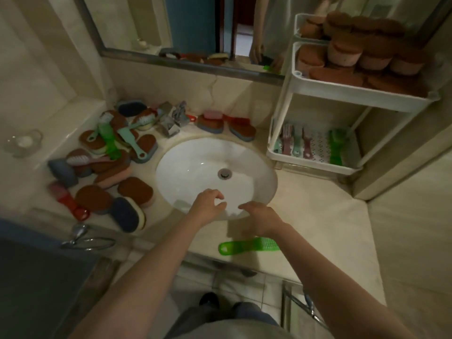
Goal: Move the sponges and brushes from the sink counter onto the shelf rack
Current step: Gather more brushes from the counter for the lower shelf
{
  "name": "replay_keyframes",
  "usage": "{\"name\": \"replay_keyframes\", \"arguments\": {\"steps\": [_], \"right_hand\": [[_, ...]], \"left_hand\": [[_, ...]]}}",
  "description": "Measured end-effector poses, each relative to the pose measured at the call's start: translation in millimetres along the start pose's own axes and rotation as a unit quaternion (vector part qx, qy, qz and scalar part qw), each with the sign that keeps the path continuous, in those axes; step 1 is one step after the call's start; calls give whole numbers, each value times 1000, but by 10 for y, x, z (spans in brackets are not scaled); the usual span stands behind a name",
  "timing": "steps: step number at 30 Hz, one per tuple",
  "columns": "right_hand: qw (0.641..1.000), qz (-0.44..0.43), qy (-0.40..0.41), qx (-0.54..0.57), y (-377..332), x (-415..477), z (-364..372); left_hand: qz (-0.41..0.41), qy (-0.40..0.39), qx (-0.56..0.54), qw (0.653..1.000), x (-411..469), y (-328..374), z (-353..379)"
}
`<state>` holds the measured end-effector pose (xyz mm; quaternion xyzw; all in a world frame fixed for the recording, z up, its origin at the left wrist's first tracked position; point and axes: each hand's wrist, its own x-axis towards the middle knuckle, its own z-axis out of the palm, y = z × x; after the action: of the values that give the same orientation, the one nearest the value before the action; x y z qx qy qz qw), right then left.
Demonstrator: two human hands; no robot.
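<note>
Lying near right fingers (245,206), green brush (248,246)

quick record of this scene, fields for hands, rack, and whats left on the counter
left hand: empty, fingers loosely curled, over the front of the sink
right hand: empty, at the sink's front rim
shelf rack top tier: stacked sponges
rack lower tier: brushes lying flat
counter left of sink: mixed pile of sponges and brushes
behind sink: two scrubbers right of the faucet
front counter: one green brush near the right hand
</note>
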<state>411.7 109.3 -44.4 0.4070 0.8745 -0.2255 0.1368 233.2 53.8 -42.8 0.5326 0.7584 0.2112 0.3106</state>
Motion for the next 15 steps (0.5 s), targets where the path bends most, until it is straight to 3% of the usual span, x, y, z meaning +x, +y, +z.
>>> {"name": "replay_keyframes", "arguments": {"steps": [3,7,10,15], "right_hand": [[995,-26,-75,-59,-64,86,144],[986,-64,-105,-111,-86,194,287],[982,-89,-99,-137,-56,253,361],[993,-84,-47,-64,18,382,374]], "left_hand": [[-64,-11,-9,998,-150,-166,73],[-101,-10,-5,995,-295,-259,96],[-128,10,-11,992,-382,-294,118],[-170,38,-61,983,-458,-353,171]]}}
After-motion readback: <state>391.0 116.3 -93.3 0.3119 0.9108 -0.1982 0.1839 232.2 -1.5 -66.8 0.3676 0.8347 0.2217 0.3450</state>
